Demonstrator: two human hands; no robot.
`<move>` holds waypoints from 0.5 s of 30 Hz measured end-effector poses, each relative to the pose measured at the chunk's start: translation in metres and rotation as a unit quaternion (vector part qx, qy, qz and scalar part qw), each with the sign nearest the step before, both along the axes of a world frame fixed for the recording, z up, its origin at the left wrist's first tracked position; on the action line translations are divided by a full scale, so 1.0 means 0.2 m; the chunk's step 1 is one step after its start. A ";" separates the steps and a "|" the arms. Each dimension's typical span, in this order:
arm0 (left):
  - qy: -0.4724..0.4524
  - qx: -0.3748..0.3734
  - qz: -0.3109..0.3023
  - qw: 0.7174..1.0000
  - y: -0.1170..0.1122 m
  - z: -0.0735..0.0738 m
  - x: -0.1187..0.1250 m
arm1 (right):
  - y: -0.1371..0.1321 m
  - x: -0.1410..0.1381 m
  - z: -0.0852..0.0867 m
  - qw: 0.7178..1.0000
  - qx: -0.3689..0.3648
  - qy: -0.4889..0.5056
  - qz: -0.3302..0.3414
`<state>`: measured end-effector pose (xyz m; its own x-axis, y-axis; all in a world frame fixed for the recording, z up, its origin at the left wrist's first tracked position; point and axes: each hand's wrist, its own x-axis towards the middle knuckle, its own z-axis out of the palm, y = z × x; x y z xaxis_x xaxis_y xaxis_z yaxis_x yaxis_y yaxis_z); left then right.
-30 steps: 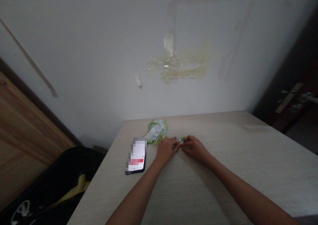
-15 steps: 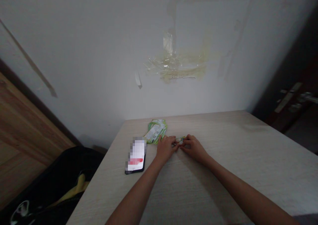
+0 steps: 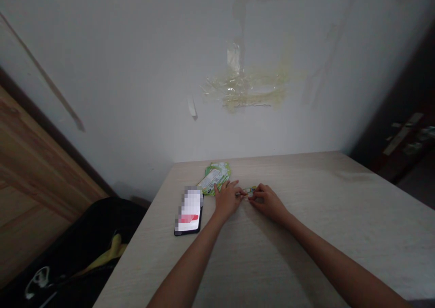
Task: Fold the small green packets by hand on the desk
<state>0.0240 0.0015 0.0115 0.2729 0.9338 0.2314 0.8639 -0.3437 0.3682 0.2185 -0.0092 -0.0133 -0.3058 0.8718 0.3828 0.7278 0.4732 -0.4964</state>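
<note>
A small green-and-white printed piece (image 3: 250,190) lies between my two hands, low over the table; its exact kind is hard to make out. My left hand (image 3: 227,201) pinches its left end with thumb and forefinger, while the other fingers spread toward the stack. The right end is held between the thumb and fingers of my right hand (image 3: 269,202). Just beyond my left hand is a loose stack of green-and-white printed packets (image 3: 212,179), its near right part covered by my fingers.
A phone (image 3: 189,212) with a lit, partly blurred screen lies left of my left forearm. The pale wooden table (image 3: 326,199) meets a wall (image 3: 152,72) with old tape on it. A dark bag-like thing (image 3: 98,222) is beside the table's left edge.
The fingers of my left hand have lifted and spread a little toward the stack. My right hand keeps nearly the same pinch. The whole view has shifted slightly.
</note>
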 end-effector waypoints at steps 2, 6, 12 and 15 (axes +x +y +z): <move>0.010 -0.003 0.002 1.000 0.00 0.00 0.00 | 0.00 0.00 0.00 1.000 -0.002 0.001 -0.002; 0.026 -0.013 0.005 1.000 0.02 0.00 -0.01 | -0.01 -0.01 0.01 1.000 -0.001 0.007 -0.007; 0.025 -0.028 0.006 0.999 0.03 0.00 -0.01 | -0.01 -0.01 0.01 1.000 -0.003 0.008 -0.007; 0.019 -0.028 0.007 0.999 0.03 0.00 -0.01 | -0.01 0.00 0.01 1.000 -0.003 0.007 -0.005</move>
<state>0.0218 0.0082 0.0113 0.2681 0.9485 0.1685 0.8822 -0.3120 0.3527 0.2178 -0.0104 -0.0118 -0.2918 0.8769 0.3820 0.7251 0.4632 -0.5096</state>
